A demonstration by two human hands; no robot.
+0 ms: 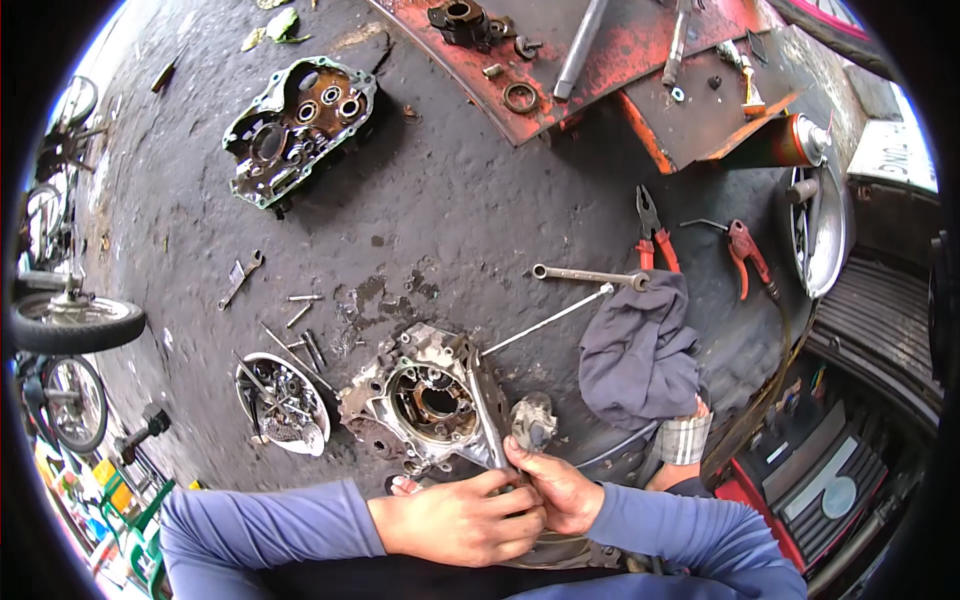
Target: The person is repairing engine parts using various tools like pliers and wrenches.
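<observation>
My left hand (470, 518) is closed, its fingers curled in front of my right hand (563, 488). My right hand is closed too, with its thumb up along a grey metal edge. Whatever they grip between them is mostly hidden by the fingers. Just beyond them a dirty aluminium engine crankcase half (388, 425) lies on the dark ground, its large round bore facing up. Beside my right thumb sits a small grimy metal part (536, 418). Left of the crankcase stands a white bowl (318, 438) full of bolts and small parts.
A second crankcase half (258, 185) lies far left. A combination wrench (580, 274), red-handled pliers (648, 215), a grey rag (640, 350) and a red air blow gun (742, 250) lie to the right. Parts rest on a red metal sheet (480, 60) at the back.
</observation>
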